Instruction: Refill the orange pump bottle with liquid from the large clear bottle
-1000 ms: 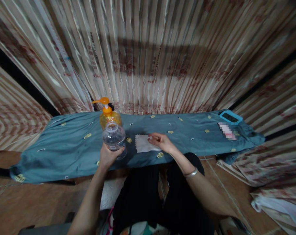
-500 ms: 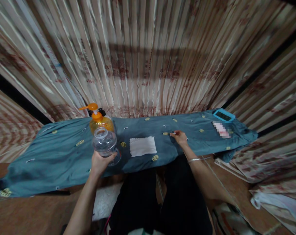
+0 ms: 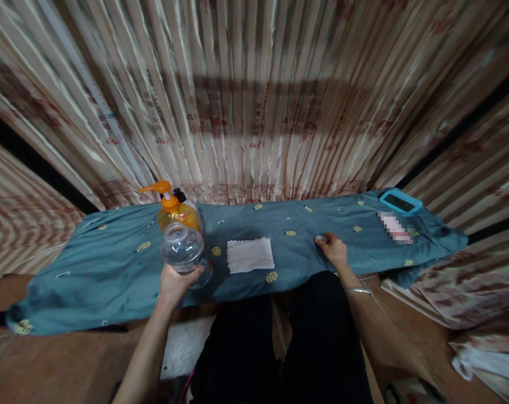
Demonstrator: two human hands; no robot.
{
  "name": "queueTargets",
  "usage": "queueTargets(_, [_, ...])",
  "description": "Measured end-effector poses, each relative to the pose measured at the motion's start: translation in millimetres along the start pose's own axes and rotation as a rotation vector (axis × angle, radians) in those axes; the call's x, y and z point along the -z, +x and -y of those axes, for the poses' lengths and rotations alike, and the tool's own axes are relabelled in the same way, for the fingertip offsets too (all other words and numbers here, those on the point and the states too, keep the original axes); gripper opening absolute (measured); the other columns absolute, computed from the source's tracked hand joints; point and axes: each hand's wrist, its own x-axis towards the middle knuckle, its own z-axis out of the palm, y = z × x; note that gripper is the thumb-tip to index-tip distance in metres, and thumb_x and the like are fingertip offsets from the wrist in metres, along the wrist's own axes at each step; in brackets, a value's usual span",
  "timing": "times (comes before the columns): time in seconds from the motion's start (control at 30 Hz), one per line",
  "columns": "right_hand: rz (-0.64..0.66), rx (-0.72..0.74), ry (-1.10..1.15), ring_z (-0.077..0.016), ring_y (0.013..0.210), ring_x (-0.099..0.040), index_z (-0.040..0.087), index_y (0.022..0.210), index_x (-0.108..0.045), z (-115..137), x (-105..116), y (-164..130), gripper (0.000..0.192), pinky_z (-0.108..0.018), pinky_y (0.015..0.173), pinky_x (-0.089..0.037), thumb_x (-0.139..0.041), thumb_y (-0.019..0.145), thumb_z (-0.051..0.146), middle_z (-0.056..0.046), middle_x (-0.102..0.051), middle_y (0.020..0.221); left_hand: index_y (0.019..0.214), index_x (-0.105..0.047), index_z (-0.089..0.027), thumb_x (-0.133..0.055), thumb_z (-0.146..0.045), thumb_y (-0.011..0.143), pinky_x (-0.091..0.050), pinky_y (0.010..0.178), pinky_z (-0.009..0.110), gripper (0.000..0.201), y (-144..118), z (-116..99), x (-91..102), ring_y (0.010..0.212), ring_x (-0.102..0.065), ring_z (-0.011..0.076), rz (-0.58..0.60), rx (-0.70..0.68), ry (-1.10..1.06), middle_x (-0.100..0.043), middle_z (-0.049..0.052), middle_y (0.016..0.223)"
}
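Left grip (image 3: 175, 282) clasps jar (image 3: 183, 249) — above fingers.

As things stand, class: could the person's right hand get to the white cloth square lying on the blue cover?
Probably yes. The right hand rests on the blue cover just right of the white cloth square, with only bare cover between them. The left hand, holding the clear jar, stays on the far side.

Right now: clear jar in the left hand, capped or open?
Open: the clear jar in the left hand shows a bare round mouth, no lid on it.
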Motion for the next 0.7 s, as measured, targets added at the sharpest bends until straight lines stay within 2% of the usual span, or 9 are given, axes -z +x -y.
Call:
queueTargets(0.1, [0.040,0.036,-0.035,-0.0383,0.156,-0.083,0.006,0.165,-0.076,8.8,3.2,-6.0,0.048,-0.057,0.135,-0.065,-0.083,0.123,0.028,-0.025,-0.088,0.157,0.095,-0.077,-0.026,-0.101,-0.051,0.049,-0.077,0.104,0.056,0.058,-3.0,-2.9,-0.7,0.108,-0.092,0.0424,-0.006,0.068,-0.050,-0.096,0.012,0.103])
queueTargets(0.2, [0.051,0.085,-0.037,-0.0503,0.163,-0.076,-0.005,0.170,-0.068,22.9,10.7,-14.5,0.057,-0.064,0.136,-0.061,-0.080,0.122,0.023,-0.036,-0.082,0.163,0.096,-0.075,-0.026,-0.102,-0.051,0.047,-0.076,0.107,0.057,0.061,-3.6,-1.4,-1.5,0.111,-0.092,0.0436,-0.013,0.075,-0.069,-0.095,0.015,0.108])
queueTargets(0.27, [0.009,0.141,-0.024,-0.0614,0.170,-0.066,-0.017,0.174,-0.057,39.4,16.7,-23.0,0.071,-0.070,0.139,-0.054,-0.079,0.119,0.022,-0.048,-0.072,0.169,0.097,-0.074,-0.026,-0.102,-0.051,0.046,-0.075,0.110,0.060,0.063,-3.2,1.9,-1.9,0.114,-0.092,0.0455,-0.019,0.072,-0.061,-0.095,0.016,0.111])
queueTargets(0.33, [0.001,0.232,0.015,-0.0652,0.162,-0.071,-0.020,0.171,-0.059,64.8,21.1,-34.4,0.066,-0.072,0.135,-0.055,-0.071,0.118,0.019,-0.048,-0.077,0.162,0.099,-0.075,-0.026,-0.103,-0.050,0.045,-0.074,0.112,0.061,0.066,-3.1,5.6,-2.5,0.116,-0.091,0.0468,-0.018,0.068,-0.056,-0.095,0.017,0.112])
queueTargets(0.43, [0.109,0.464,0.129,-0.0528,0.135,-0.089,-0.004,0.141,-0.087,121.2,20.6,-57.9,0.043,-0.060,0.121,-0.065,-0.060,0.115,0.018,-0.034,-0.094,0.135,0.104,-0.074,-0.026,-0.104,-0.048,0.046,-0.076,0.109,0.059,0.069,-3.6,9.3,-4.2,0.115,-0.092,0.0454,-0.007,0.067,-0.082,-0.095,0.015,0.112])
queueTargets(0.5, [0.208,0.651,0.211,-0.0414,0.108,-0.094,0.013,0.114,-0.093,168.5,15.0,-77.8,0.034,-0.049,0.102,-0.070,-0.061,0.115,0.025,-0.020,-0.098,0.110,0.105,-0.073,-0.027,-0.104,-0.047,0.047,-0.076,0.106,0.057,0.068,-4.3,9.8,-5.8,0.113,-0.092,0.0435,-0.008,0.064,-0.093,-0.096,0.014,0.111])
queueTargets(0.53, [0.256,0.741,0.254,-0.0364,0.103,-0.094,0.017,0.110,-0.092,193.7,11.0,-88.6,0.031,-0.044,0.099,-0.070,-0.063,0.114,0.026,-0.015,-0.098,0.106,0.105,-0.073,-0.027,-0.104,-0.047,0.048,-0.076,0.106,0.056,0.068,-4.7,9.4,-6.7,0.112,-0.093,0.0427,-0.008,0.060,-0.100,-0.096,0.013,0.111])
queueTargets(0.63, [0.361,0.955,0.378,-0.0286,0.117,-0.094,0.016,0.134,-0.090,268.3,-2.0,-121.5,0.029,-0.038,0.108,-0.069,-0.068,0.116,0.022,-0.013,-0.099,0.126,0.110,-0.073,-0.026,-0.104,-0.048,0.049,-0.076,0.107,0.055,0.072,-5.8,6.0,-9.0,0.111,-0.093,0.0408,0.011,0.047,-0.149,-0.096,0.012,0.112])
queueTargets(0.7, [0.440,1.066,0.418,-0.0269,0.133,-0.091,0.013,0.157,-0.081,310.4,-9.2,-140.9,0.043,-0.037,0.119,-0.068,-0.077,0.114,0.019,-0.016,-0.094,0.149,0.113,-0.073,-0.026,-0.104,-0.049,0.050,-0.075,0.110,0.057,0.074,-6.5,2.4,-9.7,0.114,-0.093,0.0411,0.024,0.035,-0.188,-0.096,0.013,0.115])
